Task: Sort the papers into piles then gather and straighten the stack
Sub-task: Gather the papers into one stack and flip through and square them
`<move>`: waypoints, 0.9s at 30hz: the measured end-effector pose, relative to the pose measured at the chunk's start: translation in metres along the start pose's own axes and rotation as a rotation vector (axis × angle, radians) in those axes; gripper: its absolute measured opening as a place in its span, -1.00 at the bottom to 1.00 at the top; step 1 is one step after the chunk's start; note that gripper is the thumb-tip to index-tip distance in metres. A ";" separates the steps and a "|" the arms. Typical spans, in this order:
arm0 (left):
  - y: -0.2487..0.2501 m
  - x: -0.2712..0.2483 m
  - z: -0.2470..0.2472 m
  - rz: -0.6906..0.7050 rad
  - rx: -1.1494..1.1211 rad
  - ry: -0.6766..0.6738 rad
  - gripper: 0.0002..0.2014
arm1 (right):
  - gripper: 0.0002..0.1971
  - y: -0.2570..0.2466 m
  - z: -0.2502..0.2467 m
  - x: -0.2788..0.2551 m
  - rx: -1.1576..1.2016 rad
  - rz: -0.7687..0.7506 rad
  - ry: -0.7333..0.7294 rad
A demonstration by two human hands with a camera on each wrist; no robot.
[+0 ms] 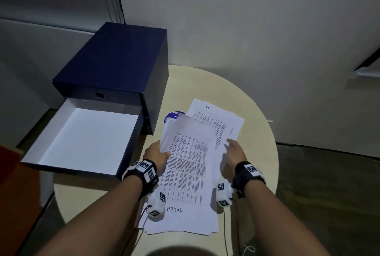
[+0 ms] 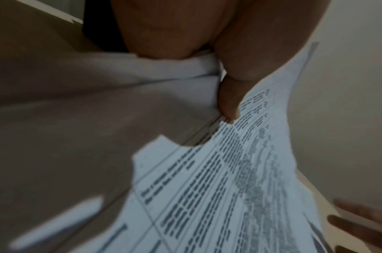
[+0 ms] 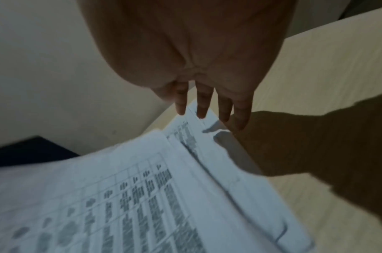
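We take the round table (image 1: 236, 91) as our landmark. On it we see two loose heaps of printed papers: a near pile (image 1: 185, 220) toward our edge of the table and a far pile (image 1: 218, 118) toward the wall side, skewed and partly tucked under the sheets we lift. Off the table's left edge stands a dark blue box (image 1: 115, 60) with its drawer (image 1: 82, 138) pulled out and nothing visible inside.

We judge the task roughly midway: some sorting into heaps has happened, but edges are ragged, the piles are not gathered, and nothing is squared up.

Above the middle of the table, our left hand (image 1: 156, 154) pinches a raised bundle of sheets (image 1: 191, 144) at its left edge, thumb on the printed face and fingers behind; the bundle curls up and away from that pinch toward the far pile, so most of its weight hangs to the right of the grip.

Our right hand (image 1: 235, 152) hovers just right of the bundle, fingers (image 3: 204, 104) straight and spread, gripping nothing, tips near the far pile's edge.
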State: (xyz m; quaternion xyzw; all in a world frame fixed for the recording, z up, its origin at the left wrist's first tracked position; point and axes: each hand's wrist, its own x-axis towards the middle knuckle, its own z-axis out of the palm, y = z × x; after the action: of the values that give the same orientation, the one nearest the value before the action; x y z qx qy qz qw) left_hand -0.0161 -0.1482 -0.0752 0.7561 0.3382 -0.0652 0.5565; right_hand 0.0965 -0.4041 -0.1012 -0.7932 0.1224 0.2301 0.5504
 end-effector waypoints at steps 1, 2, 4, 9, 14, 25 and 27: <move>-0.006 0.005 0.000 -0.027 -0.027 0.015 -0.70 | -0.46 0.006 0.001 0.005 -0.107 -0.021 -0.052; -0.009 0.004 -0.002 -0.046 -0.052 0.028 -0.71 | -0.33 0.010 0.004 0.006 -0.259 -0.026 -0.096; -0.018 0.004 -0.006 -0.047 -0.091 0.034 -0.74 | -0.21 0.014 0.010 0.002 -0.695 -0.041 -0.099; -0.033 0.007 -0.009 -0.097 -0.258 0.102 -0.74 | -0.42 0.044 0.010 -0.028 -1.147 -0.405 -0.122; -0.024 0.000 0.006 -0.167 -0.165 0.100 -0.81 | -0.62 0.094 0.002 -0.063 -0.784 -0.467 -0.088; -0.017 -0.010 0.036 -0.276 0.147 -0.024 -0.41 | -0.16 0.086 0.025 -0.068 -0.040 0.207 0.012; -0.021 -0.010 0.033 -0.293 0.107 -0.056 -0.51 | -0.20 0.087 0.024 -0.072 -0.035 0.223 -0.092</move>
State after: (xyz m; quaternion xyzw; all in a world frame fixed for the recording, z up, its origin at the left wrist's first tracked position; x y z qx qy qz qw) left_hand -0.0270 -0.1782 -0.0994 0.7251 0.4253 -0.1846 0.5092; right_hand -0.0101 -0.4182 -0.1436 -0.7727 0.1805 0.3279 0.5127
